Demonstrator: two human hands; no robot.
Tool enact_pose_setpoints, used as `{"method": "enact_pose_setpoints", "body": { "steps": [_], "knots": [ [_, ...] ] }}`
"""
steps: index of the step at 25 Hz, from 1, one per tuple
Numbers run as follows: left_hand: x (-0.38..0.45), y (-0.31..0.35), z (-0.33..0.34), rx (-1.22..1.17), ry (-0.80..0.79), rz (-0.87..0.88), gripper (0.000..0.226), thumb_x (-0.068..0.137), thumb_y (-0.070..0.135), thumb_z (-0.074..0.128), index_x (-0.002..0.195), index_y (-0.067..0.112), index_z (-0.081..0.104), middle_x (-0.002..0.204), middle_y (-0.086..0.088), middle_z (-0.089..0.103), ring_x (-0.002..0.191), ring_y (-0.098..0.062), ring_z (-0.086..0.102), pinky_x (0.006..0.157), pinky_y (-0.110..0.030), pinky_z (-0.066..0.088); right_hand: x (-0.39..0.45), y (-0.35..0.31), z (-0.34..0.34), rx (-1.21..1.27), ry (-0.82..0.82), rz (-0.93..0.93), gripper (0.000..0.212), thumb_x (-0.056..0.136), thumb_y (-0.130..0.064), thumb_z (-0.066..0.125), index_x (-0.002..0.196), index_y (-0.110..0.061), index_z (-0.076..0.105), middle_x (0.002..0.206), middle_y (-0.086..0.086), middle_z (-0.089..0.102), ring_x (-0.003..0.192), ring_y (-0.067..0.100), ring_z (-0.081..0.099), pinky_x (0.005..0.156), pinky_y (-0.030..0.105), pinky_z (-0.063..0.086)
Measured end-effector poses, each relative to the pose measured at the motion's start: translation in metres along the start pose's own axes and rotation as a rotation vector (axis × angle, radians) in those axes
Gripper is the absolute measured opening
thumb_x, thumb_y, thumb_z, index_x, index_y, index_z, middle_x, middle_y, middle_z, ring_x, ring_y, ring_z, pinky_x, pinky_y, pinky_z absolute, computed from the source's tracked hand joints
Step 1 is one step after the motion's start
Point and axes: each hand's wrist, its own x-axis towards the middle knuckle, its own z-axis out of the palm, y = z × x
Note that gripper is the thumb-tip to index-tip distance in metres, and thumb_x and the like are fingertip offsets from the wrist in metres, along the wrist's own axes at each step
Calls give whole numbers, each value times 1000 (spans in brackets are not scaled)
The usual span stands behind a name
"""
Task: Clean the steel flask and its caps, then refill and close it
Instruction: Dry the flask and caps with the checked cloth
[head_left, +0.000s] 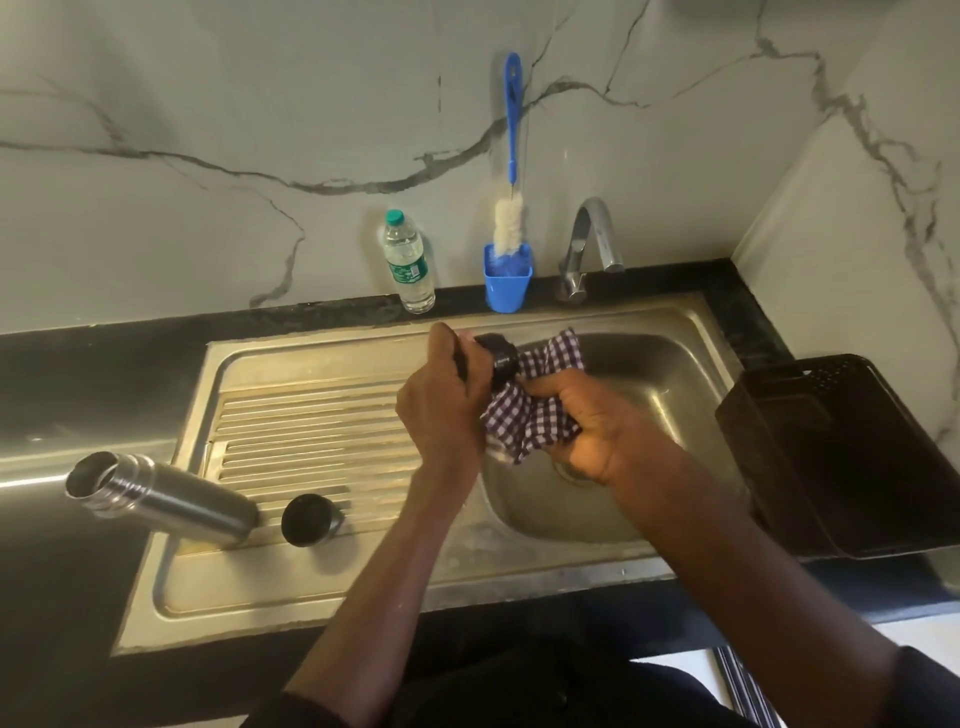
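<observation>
The left hand (441, 400) grips a small black cap (498, 358) with curled fingers and holds it above the near-left edge of the sink bowl (649, 405). The right hand (587, 421) clenches a checked cloth (535, 410), purple and white, and presses it against the cap from the right side. The cloth is bunched, and part of it sticks up behind the cap. I judge that the step in hand is the wiping or drying of this cap; whether it is wet I cannot tell.

On the ribbed draining board (311, 431) to the left, the steel flask (161, 499) lies on its side, its open mouth pointing to the left and a little away. Just beside its base, to the right, a second black cap (309, 519) rests on the board; it seems to lie with its opening upward.

At the far wall stand a plastic water bottle (409, 262), a blue cup (507, 280) with a bottle brush (511, 156) in it, and the tap (592, 244). A black tray (852, 457) sits at the right of the sink.

The next move, I think, calls for turning the cap inside the cloth so every side is rubbed, then putting it down on the board. The flask is not yet refilled; the water bottle is probably for that.
</observation>
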Motion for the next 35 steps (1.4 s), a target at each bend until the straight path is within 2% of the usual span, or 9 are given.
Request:
{"method": "enact_pose_setpoints", "body": {
  "steps": [4, 6, 9, 12, 17, 22, 26, 31, 35],
  "knots": [
    [-10, -39, -1, 184, -59, 222, 27, 105, 29, 48, 80, 17, 47, 56, 13, 37, 44, -11, 30, 47, -17, 12, -18, 7, -16, 8, -54, -1, 21, 91, 4, 66, 111, 2, 63, 91, 14, 75, 87, 28, 71, 79, 40, 58],
    [-21, -39, -4, 13, -166, -131, 30, 106, 32, 47, 80, 19, 43, 57, 7, 44, 48, -14, 38, 47, -26, 22, -25, 9, -21, -161, 6, -214, 28, 91, -3, 72, 118, -4, 64, 99, 10, 76, 91, 24, 72, 78, 37, 60],
    [-26, -5, -7, -709, -281, -996, 36, 106, 29, 44, 73, 19, 53, 58, -1, 52, 53, -22, 46, 40, -22, 34, -27, 21, -24, -671, 66, -1054, 29, 91, -1, 72, 116, -16, 68, 100, -6, 73, 91, 5, 72, 72, 16, 56],
    [-31, 11, -9, -1055, -438, -1335, 40, 110, 30, 46, 84, 10, 69, 67, -7, 71, 54, -21, 69, 47, -25, 55, -9, 53, -31, -1153, 46, -1532, 46, 76, 4, 80, 119, -10, 71, 108, 0, 74, 100, 11, 67, 81, 16, 53],
    [-48, -4, -18, -1099, -547, -1461, 36, 110, 38, 46, 86, 14, 60, 51, 4, 48, 32, -7, 42, 29, -20, 35, -14, 50, -35, -855, 334, -966, 32, 90, -4, 74, 117, -20, 74, 84, -21, 69, 83, 3, 73, 63, 12, 53],
    [-42, 5, -26, -1135, -565, -1479, 41, 111, 40, 46, 80, 15, 58, 46, 5, 50, 29, -6, 45, 26, -17, 30, -20, 59, -34, -1107, 121, -1422, 46, 76, 9, 72, 116, -13, 72, 99, -1, 76, 84, 11, 70, 69, 15, 52],
    [-41, 1, -35, -1122, -695, -1502, 48, 109, 44, 44, 70, 18, 54, 44, 7, 37, 28, -6, 29, 24, -20, 22, -17, 55, -44, -1086, 315, -1359, 42, 77, 7, 76, 115, -9, 74, 93, -2, 77, 78, 2, 67, 67, -2, 40],
    [-40, -1, -34, -1021, -723, -1421, 46, 109, 42, 44, 72, 17, 56, 46, 6, 39, 29, -7, 29, 25, -18, 22, -18, 61, -48, -1121, 242, -1525, 35, 82, -9, 68, 117, -5, 72, 106, 4, 76, 92, 11, 68, 75, 23, 58],
    [-42, 6, -33, -936, -695, -1408, 44, 109, 40, 46, 73, 17, 56, 45, 7, 42, 28, -6, 31, 26, -18, 22, -16, 62, -50, -1085, 290, -1537, 39, 77, -2, 70, 116, -7, 73, 110, 3, 75, 97, 14, 67, 82, 21, 52]
  ]
}}
